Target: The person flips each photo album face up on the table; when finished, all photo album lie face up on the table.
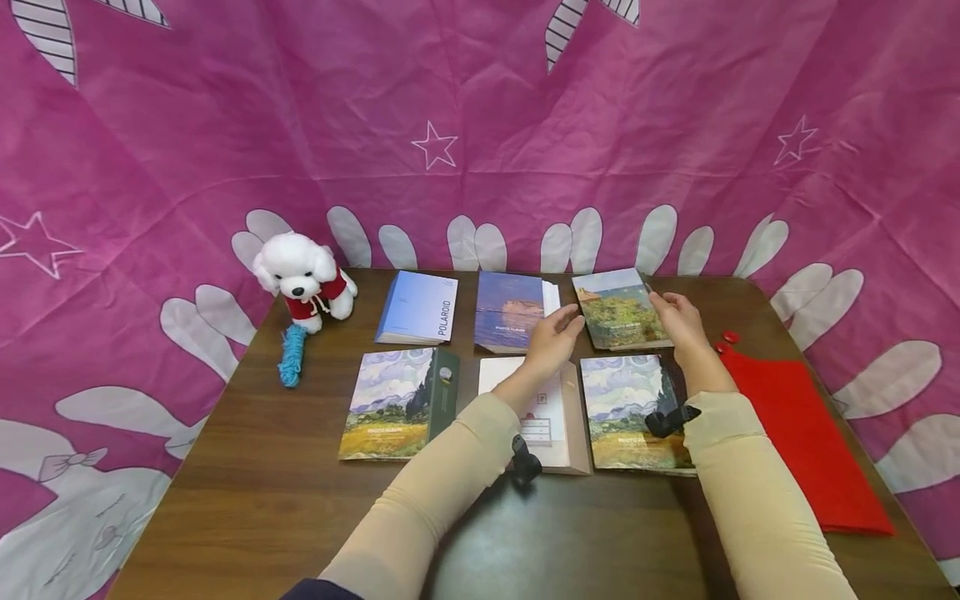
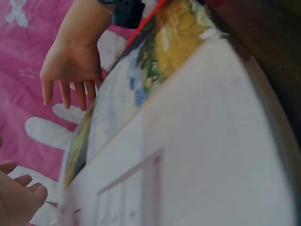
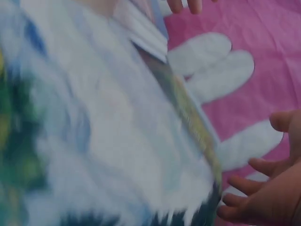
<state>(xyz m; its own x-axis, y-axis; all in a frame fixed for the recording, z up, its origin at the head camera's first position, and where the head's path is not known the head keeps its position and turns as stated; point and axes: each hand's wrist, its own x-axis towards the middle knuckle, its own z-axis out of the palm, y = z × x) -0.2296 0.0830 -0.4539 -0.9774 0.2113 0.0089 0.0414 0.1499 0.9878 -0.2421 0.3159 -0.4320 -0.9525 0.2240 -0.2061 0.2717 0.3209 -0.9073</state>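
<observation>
My left hand (image 1: 553, 340), fingers loosely extended and holding nothing, hovers near the right edge of the purple-blue photo album (image 1: 506, 312). To the right, my other hand (image 1: 681, 323) reaches beside the green-field photo album (image 1: 618, 312) at the back right; whether its fingers touch the cover is unclear. Below my forearms lie the white album with a drawer picture (image 1: 551, 429) and a cypress-painting photo album (image 1: 622, 417), both partly covered. In the right wrist view, my right hand (image 3: 273, 188) has its fingers spread. The left wrist view has my left hand (image 2: 19, 200) at its edge.
Another cypress-painting album (image 1: 386, 400) and a blue Polaroid album (image 1: 420, 308) lie to the left. A white plush dog (image 1: 296, 267) sits by a blue yarn bundle (image 1: 292, 354). Red cloth (image 1: 810, 450) and small red pieces (image 1: 730, 337) lie right; a pink curtain (image 1: 495, 108) hangs behind.
</observation>
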